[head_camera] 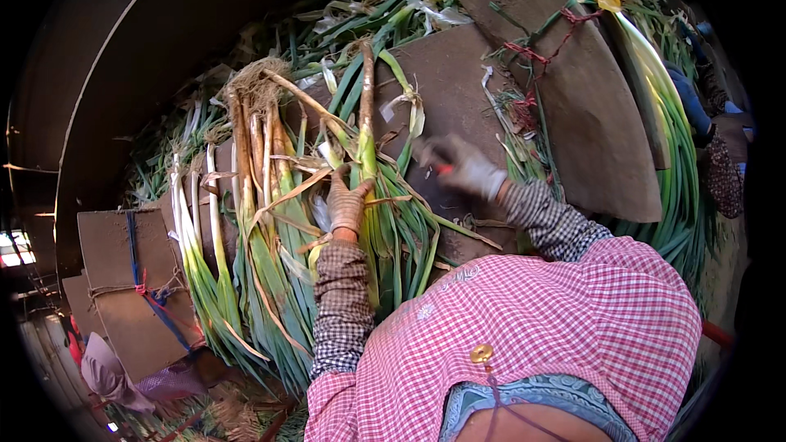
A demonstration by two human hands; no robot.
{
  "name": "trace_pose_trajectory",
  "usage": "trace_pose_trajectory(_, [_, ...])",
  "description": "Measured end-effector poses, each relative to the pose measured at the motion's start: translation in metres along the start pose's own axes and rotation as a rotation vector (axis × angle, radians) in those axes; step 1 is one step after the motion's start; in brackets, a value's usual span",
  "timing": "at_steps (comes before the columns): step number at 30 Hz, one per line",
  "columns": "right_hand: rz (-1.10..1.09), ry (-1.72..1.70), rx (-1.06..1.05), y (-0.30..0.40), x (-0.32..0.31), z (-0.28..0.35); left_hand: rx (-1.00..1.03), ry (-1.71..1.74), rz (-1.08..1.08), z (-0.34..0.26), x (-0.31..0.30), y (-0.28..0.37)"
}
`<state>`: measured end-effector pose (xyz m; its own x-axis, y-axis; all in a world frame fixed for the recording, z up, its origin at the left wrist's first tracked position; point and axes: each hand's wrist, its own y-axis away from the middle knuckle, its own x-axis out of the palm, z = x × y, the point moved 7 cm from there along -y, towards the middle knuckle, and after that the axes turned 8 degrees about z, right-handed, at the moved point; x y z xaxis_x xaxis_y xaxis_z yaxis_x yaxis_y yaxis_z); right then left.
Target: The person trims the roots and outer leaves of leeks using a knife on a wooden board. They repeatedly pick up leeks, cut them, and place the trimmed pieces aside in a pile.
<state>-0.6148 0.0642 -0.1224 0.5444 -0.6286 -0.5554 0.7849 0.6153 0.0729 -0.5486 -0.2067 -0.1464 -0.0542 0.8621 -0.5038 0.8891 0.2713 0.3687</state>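
My left hand (347,202), in a soiled knit glove, is closed around a long green onion (366,156) at its pale green part, its brown stem pointing away from me. My right hand (457,166), gloved and blurred, is raised just to the right of it, over the dark work surface; something small and red shows at its fingers, too blurred to name. Left of my left hand lies a pile of unpeeled green onions (258,159) with matted roots. Farther left are onions with clean white stems (184,209).
Leaf scraps (393,6) heap along the far edge. A brown board (571,80) tied with red string stands at the right, with a bundle of green onions (669,110) behind it. Another tied board (132,294) stands at the left, near a person in a purple head covering (110,368).
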Motion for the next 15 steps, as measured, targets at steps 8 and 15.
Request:
trace_pose_trajectory(8, [0.429, 0.26, 0.069, 0.047, 0.067, 0.044, -0.001, 0.002, -0.117, -0.008, 0.013, -0.02])
trace_pose_trajectory(15, [0.221, 0.422, 0.11, -0.04, 0.047, 0.023, 0.036, 0.232, -0.103, 0.017, 0.017, -0.031])
